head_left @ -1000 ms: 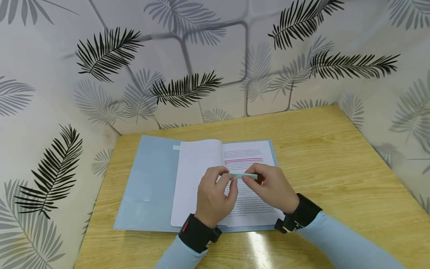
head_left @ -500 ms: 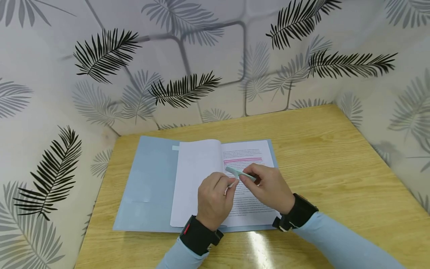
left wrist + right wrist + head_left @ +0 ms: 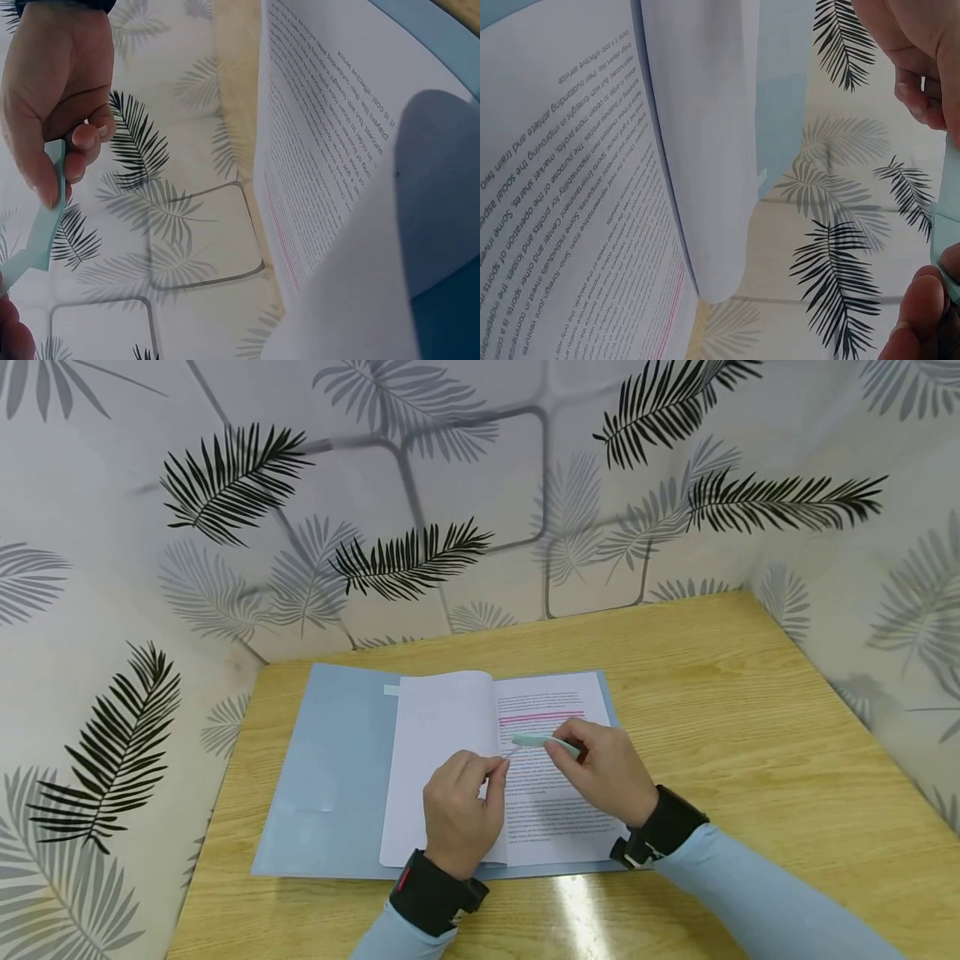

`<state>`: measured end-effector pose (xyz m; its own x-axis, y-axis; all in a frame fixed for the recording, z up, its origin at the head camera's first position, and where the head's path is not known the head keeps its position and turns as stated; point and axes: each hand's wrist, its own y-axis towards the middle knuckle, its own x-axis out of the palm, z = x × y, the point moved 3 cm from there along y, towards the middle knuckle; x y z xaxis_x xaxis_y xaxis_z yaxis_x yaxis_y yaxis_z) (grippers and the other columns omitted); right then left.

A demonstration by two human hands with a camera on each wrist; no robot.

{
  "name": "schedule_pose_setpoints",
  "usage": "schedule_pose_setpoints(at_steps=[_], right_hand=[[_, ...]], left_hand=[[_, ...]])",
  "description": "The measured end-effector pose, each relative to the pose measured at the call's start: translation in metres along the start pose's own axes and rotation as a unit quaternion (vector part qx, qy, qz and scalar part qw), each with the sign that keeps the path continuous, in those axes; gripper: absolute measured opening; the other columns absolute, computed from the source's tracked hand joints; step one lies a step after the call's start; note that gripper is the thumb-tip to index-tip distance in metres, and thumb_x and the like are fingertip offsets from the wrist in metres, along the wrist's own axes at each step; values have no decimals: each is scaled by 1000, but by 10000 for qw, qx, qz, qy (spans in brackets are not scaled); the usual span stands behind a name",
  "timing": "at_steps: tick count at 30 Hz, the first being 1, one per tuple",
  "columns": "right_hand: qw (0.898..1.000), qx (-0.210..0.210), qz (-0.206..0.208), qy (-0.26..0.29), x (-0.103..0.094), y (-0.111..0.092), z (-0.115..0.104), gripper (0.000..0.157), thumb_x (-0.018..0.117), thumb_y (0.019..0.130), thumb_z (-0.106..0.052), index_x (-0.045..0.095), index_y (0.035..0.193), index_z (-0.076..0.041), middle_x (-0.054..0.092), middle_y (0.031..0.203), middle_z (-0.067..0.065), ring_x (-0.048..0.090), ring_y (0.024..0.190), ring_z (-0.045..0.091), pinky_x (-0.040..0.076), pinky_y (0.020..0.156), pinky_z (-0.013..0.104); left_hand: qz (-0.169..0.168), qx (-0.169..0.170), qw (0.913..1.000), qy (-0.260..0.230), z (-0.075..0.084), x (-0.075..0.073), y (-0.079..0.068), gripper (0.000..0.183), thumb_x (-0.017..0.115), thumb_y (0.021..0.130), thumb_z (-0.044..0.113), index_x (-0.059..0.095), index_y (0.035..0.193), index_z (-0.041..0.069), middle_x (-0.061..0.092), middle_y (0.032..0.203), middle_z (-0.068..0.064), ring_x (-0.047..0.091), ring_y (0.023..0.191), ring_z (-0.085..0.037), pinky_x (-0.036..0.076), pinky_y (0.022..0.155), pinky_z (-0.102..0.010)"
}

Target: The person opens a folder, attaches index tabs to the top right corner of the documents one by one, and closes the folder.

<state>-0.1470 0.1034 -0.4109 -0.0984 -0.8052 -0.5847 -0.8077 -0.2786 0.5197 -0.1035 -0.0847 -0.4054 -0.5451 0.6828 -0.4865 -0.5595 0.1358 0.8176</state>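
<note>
My right hand (image 3: 609, 770) pinches a narrow pale green pad of sticky notes (image 3: 531, 739) above the right-hand printed page (image 3: 551, 793). My left hand (image 3: 461, 806) grips the end of a thin slip (image 3: 513, 752) between thumb and forefinger, left of the pad. From the left wrist, the slip (image 3: 22, 264) appears to run from the pad (image 3: 52, 214) down to my left fingertips (image 3: 13, 330). In the right wrist view the green notes (image 3: 946, 199) are partly cut off at the right edge.
An open light blue folder (image 3: 330, 777) lies on the wooden table (image 3: 750, 718). Its left sheet (image 3: 438, 727) is blank and curls at the spine; pink lines (image 3: 540, 717) mark the right page's text. A small pale tab (image 3: 391, 690) sticks on the folder. Leaf-patterned cloth (image 3: 480, 485) hangs behind.
My left hand has moved left and slightly down, away from the pad, drawing the slip out from it. The pad has swung closer to level in my right hand.
</note>
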Motion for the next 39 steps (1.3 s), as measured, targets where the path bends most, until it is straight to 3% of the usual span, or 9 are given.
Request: schedule_pose_setpoints(at_steps=[7, 14, 21, 30, 39], right_hand=[[9993, 255, 37, -259, -13, -4, 17, 9, 68, 89, -15, 65, 81, -12, 48, 59, -10, 40, 46, 5, 33, 40, 23], [9937, 974, -215, -504, -33, -13, 52, 13, 63, 94, -24, 65, 88, -13, 51, 61, -5, 43, 48, 10, 32, 41, 24], [9733, 2081, -831, -490, -57, -24, 93, 25, 56, 98, -31, 64, 100, -7, 59, 71, 2, 51, 59, 18, 39, 47, 27], [9519, 2668, -1340, -692, -80, -41, 147, 30, 54, 98, -34, 64, 105, -7, 61, 76, 8, 54, 63, 19, 42, 53, 31], [9402, 2813, -1697, -905, -92, -49, 165, 33, 53, 98, -27, 65, 111, 1, 59, 83, 6, 49, 71, 20, 40, 60, 32]], left_hand=[[224, -239, 9995, -46, -11, -7, -6, 8, 69, 86, 6, 66, 80, 3, 54, 66, -2, 54, 58, -13, 43, 51, -24], [305, -391, 9988, 50, -18, -13, -10, 5, 71, 83, 6, 67, 80, 4, 57, 68, -2, 54, 59, -13, 44, 51, -25], [323, -486, 9983, 74, -21, -19, -12, 6, 74, 79, 3, 69, 80, 5, 60, 69, -2, 55, 60, -12, 45, 53, -24], [351, -630, 9971, 248, -23, -30, -19, 8, 75, 77, 1, 69, 80, 6, 60, 70, -2, 56, 60, -11, 45, 53, -23], [301, -636, 9973, 203, -26, -28, -22, 7, 74, 78, 2, 69, 80, 6, 60, 71, -2, 55, 60, -12, 45, 53, -24]])
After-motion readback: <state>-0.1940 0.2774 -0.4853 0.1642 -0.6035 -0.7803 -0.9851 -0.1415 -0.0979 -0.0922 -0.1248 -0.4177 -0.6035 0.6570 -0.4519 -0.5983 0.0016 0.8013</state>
